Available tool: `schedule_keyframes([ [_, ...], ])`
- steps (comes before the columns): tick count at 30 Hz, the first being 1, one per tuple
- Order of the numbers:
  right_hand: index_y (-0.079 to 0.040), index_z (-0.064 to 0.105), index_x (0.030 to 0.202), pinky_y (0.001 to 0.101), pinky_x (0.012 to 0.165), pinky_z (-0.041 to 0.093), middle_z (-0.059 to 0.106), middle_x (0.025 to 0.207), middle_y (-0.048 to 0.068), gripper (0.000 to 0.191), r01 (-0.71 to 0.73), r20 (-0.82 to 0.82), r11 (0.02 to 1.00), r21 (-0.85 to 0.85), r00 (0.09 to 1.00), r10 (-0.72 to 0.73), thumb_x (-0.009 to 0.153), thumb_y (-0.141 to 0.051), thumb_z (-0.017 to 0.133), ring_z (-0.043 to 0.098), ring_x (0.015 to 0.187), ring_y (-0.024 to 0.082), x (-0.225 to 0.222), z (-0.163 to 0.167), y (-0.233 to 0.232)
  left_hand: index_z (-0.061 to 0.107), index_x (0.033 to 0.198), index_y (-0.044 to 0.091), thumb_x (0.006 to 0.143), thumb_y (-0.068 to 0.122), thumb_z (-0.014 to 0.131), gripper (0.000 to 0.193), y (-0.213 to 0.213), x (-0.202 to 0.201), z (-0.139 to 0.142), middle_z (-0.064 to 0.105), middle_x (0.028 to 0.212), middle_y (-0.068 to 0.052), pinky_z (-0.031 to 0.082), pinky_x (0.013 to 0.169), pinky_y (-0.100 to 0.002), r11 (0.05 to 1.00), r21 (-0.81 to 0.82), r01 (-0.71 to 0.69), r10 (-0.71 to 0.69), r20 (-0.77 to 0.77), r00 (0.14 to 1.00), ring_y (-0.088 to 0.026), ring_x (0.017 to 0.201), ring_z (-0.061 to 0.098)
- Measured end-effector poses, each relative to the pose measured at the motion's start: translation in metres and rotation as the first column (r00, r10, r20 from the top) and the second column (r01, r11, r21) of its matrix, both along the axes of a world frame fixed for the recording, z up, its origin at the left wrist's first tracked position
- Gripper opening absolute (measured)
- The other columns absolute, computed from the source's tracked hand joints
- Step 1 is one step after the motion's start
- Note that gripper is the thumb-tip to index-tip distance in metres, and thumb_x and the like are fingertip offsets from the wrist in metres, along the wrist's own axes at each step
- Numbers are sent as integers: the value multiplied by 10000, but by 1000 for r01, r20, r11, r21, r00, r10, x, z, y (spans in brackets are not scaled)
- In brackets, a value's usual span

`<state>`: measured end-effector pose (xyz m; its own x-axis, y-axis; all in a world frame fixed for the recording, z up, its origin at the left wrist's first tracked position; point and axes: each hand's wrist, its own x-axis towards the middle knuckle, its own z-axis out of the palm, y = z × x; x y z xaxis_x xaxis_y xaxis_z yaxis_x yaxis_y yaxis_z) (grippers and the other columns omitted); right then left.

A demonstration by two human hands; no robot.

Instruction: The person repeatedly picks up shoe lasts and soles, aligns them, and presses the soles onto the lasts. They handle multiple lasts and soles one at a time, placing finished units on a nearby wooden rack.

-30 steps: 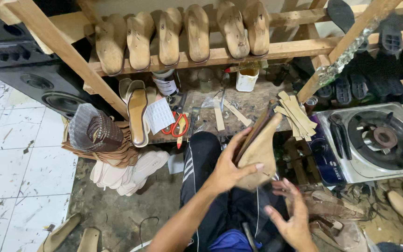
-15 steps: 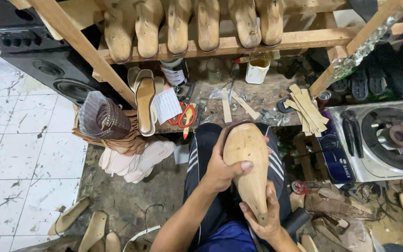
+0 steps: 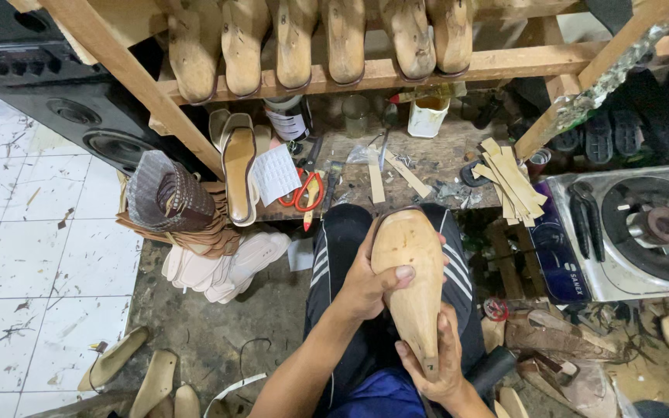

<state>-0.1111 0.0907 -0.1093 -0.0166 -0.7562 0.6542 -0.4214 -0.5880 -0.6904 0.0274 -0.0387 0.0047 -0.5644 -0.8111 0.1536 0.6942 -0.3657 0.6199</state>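
A pale wooden shoe last (image 3: 412, 267) rests sole-up on my lap, toe end pointing away from me. My left hand (image 3: 365, 286) grips its left side near the middle, thumb laid across the sole. My right hand (image 3: 441, 364) holds the narrow heel end from below, fingers wrapped around it. My legs in dark trousers with white side stripes (image 3: 327, 255) lie under the last.
A wooden rack (image 3: 396, 70) above carries a row of several lasts. On the low bench (image 3: 427, 159) lie red-handled scissors (image 3: 302, 193), leather strips (image 3: 512, 182), a sandal sole (image 3: 238, 166) and a white cup (image 3: 427, 116). A gas stove (image 3: 636, 232) stands right, speakers (image 3: 94, 116) left.
The last has turned from held on edge to flat, sole-up on my lap. My right hand moved from open below it to gripping the heel end. The camera view shifted closer.
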Motion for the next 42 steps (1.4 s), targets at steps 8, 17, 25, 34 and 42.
schedule_keyframes([
  [8,-1,317,1542,456,1104,400,470,1379,250,892,225,20,970,87,973,-228,757,16,741,490,1261,385,-13,18,-17,143,1674,13,1038,275,600,826,-25,17,-10,216,1755,-210,167,1331,-434,712,-646,-274,600,358,715,-296,1646,208],
  [17,57,312,1611,332,1148,461,542,1503,172,705,233,296,969,75,923,-245,1034,-111,681,567,1343,229,-128,139,-204,371,1526,35,891,211,685,730,-20,45,-95,334,1557,-307,261,1154,-530,571,-800,-185,796,594,-116,-480,1427,325],
  [25,-32,457,1520,489,1167,260,502,1472,280,810,633,-121,718,289,768,-628,888,-451,743,377,1408,429,-172,181,-380,545,1389,40,917,201,655,510,-12,49,-127,497,1457,-236,377,1108,-497,549,-784,-290,799,594,-95,-431,1335,479],
  [34,-121,355,1616,626,1177,39,475,1530,260,865,665,-326,684,300,746,-581,892,-446,699,288,1446,477,-169,173,-380,608,1316,45,910,169,668,429,-13,48,-117,523,1428,-224,396,1084,-483,572,-767,-290,785,615,-80,-421,1308,503],
  [42,35,565,1371,281,905,519,690,1181,75,368,170,76,913,372,974,-212,1019,-42,637,633,1022,124,-115,88,-181,620,1278,19,939,110,626,352,-46,95,-135,634,1297,-199,461,1064,-436,517,-742,-425,828,559,32,-380,1219,611],
])
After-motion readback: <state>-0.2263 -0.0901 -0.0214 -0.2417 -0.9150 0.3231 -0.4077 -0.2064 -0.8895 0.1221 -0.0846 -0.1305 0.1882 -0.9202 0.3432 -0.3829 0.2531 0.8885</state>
